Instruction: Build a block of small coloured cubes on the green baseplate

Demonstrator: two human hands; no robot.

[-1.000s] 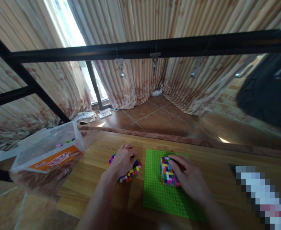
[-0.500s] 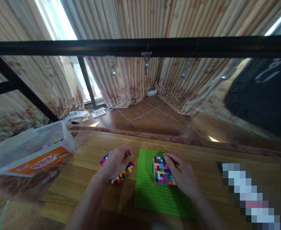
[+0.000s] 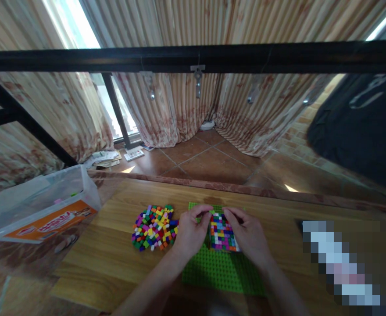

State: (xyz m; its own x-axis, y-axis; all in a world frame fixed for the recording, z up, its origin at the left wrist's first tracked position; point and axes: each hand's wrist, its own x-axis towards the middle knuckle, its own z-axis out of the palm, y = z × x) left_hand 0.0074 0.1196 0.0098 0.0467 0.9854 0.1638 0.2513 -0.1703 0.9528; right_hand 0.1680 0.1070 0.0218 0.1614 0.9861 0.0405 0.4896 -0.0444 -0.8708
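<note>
A low block of multicoloured toy bricks (image 3: 222,235) stands on the green studded baseplate (image 3: 222,274). My right hand (image 3: 250,237) is closed along the block's right side, thumb and fingers at its far right corner. On the other side, my left hand (image 3: 193,232) is at the block's far left corner, fingertips pinched together. A small yellow-green brick seems to be between them, though the fingers mostly cover it. Left of the baseplate, a loose pile of small coloured bricks (image 3: 155,228) lies on the wooden table (image 3: 114,259).
A clear plastic bin (image 3: 87,186) with an orange label stands left of the table. Beyond the table are a black metal bar (image 3: 166,59), long striped curtains (image 3: 186,109) and papers (image 3: 105,158) on the tiled floor. A blurred-out patch (image 3: 341,263) covers something at the right.
My left hand has moved right, from over the loose pile to the block's far left corner, uncovering the pile. My right hand stays at the block. The view has shifted slightly.
</note>
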